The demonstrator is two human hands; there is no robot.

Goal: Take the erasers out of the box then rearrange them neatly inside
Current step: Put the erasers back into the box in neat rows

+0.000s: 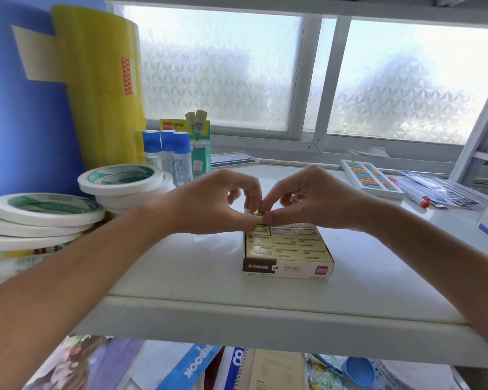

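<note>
Evidently both hands meet over the back left corner of the box (288, 267), which sits near the shelf (237, 302) front edge: the left hand (209, 201) and right hand (310, 198) together pinch one eraser (258, 216) just above the packed erasers (285, 243). It looks light, slightly soft and film-wrapped, so probably slippery; gripping its short ends seems safest. Tape rolls (45, 212) and glue bottles (166, 150) crowd the left side, an abacus (371, 178) the back right.

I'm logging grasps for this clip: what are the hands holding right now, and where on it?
Both the left hand and right hand pinch one eraser by its ends, above the box's far-left corner.
</note>
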